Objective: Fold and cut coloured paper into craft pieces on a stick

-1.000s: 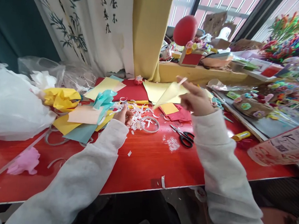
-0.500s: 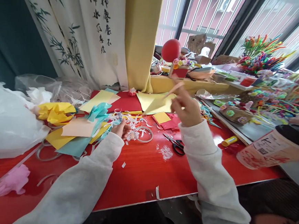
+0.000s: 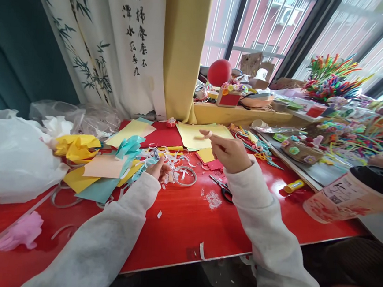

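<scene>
My left hand (image 3: 159, 169) is closed at the left of the scrap pile, its fingertips on a small blue-and-white patterned piece (image 3: 156, 154) whose kind I cannot make out. Right of centre, my right hand (image 3: 232, 153) hovers over the table with its index finger pointing left and the other fingers curled. A small pale bit (image 3: 208, 134) shows at that fingertip, too blurred to name. Beneath the right hand lie black-handled scissors (image 3: 226, 193), partly hidden by the sleeve. Between the hands rest a roll of clear tape (image 3: 185, 176) and curled white paper scraps (image 3: 177, 161).
Coloured paper sheets (image 3: 101, 166) and a white plastic bag (image 3: 14, 160) cover the left side. Pale yellow paper (image 3: 192, 137) lies at the back. To the right stand a drink cup (image 3: 346, 197) and a yellow glue stick (image 3: 293, 186). Craft supplies crowd the sill, with a red balloon (image 3: 219, 72).
My right hand has come down and slightly left, its index finger swinging from upward to leftward. The left hand stays nearly in place. The whole view has shifted a little.
</scene>
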Demonstrator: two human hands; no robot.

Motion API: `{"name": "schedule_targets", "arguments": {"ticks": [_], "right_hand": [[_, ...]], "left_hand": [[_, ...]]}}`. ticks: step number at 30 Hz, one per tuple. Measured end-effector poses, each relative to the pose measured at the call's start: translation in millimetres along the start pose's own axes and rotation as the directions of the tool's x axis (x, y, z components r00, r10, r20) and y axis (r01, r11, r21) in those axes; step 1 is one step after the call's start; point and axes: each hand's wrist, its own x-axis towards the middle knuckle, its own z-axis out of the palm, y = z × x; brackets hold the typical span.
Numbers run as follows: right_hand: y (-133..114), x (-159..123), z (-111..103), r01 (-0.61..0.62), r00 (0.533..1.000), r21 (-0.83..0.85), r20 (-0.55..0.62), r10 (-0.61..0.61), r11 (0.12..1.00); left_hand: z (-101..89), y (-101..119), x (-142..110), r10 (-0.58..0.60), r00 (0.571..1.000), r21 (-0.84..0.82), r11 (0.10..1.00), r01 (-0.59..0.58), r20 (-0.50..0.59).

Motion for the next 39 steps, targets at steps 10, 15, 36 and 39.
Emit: {"name": "schedule_targets", "arguments": {"ticks": [10, 15, 36, 39], "right_hand": [[17.8, 4.2, -7.5, -0.135, 0.936, 0.282, -0.277, 0.215, 0.95], [19.6, 0.6, 24.1, -0.489, 0.848, 0.585, 0.492, 0.196, 0.647], [-0.8, -9.6, 63.3, -0.333, 0.939, 0.753, 0.32, 0.126, 0.568], [-5.4, -13.1, 66.1, -0.324, 0.931, 0.725, 0.357, 0.071, 0.608]], "left_hand": [[0.8, -0.8, -0.8, 0.022, 0.999, 0.026, 0.999, -0.023, 0.025], [1.1, 0.0, -1.1, 0.043, 0.999, 0.054, 0.998, -0.044, 0.02], [19.2, 14.7, -28.4, 0.185, 0.927, 0.027, 0.978, -0.205, 0.327], [20.1, 11.4, -32.8, 0.25, 0.889, 0.143, 0.935, -0.325, 0.385]]}}
